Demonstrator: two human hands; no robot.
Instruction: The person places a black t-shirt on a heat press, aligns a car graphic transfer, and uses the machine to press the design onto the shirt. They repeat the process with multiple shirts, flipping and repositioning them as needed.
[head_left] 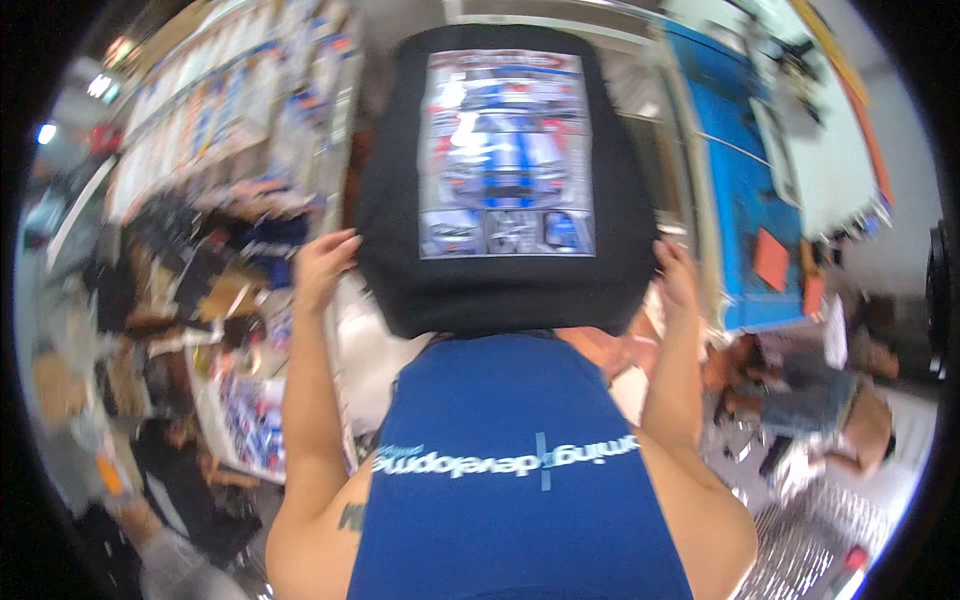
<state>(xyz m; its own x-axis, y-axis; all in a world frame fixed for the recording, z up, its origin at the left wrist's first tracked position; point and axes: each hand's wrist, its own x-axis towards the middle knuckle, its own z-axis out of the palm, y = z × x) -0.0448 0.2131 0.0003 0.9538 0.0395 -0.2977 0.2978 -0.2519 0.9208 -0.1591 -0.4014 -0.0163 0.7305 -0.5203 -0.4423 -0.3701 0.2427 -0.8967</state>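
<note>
I hold a black T-shirt [500,290] spread out in front of me, its rectangular print of a blue-and-white striped car [505,150] facing up. My left hand [320,265] grips the garment's left edge and my right hand [675,275] grips its right edge, both arms raised from below. The cloth is stretched between the two hands, and its lower hem hangs just above my blue sleeveless top [510,470].
A cluttered table [240,400] with printed sheets and dark garments lies to the left. A blue work surface [745,200] with orange pieces stands to the right. Another person [830,410] crouches on the floor at the lower right. The picture is motion-blurred.
</note>
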